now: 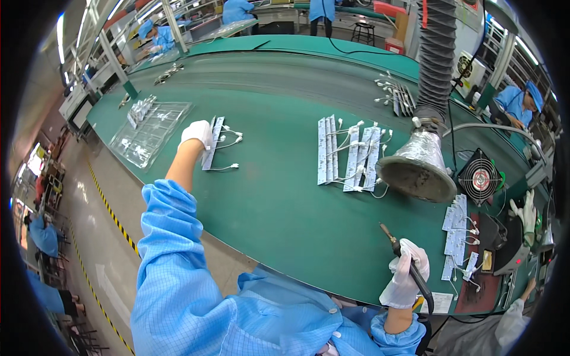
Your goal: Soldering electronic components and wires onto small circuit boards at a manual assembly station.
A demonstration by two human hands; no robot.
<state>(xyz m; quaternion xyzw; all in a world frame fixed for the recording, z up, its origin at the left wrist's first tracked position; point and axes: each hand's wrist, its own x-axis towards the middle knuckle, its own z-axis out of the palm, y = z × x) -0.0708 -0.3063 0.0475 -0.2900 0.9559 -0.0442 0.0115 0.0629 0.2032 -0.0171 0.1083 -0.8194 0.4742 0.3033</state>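
Observation:
My left hand (197,134), in a white glove, reaches out to the far left of the green bench. Its fingers close on the edge of narrow white circuit-board strips (212,144), which have short white wires and plugs on their right side. Closer to me, at the lower right, my gloved right hand (406,274) grips a soldering iron (421,282). The iron's tip points up and left, above the bench and apart from any board. Several more wired strips (351,155) lie side by side right of the middle.
A funnel-shaped fume hood (418,169) hangs from a ribbed duct (436,59) at the right. Beside it are a small round fan (478,179) and more strips (456,231). A clear plastic tray (151,133) lies far left. Other people in blue work at surrounding benches.

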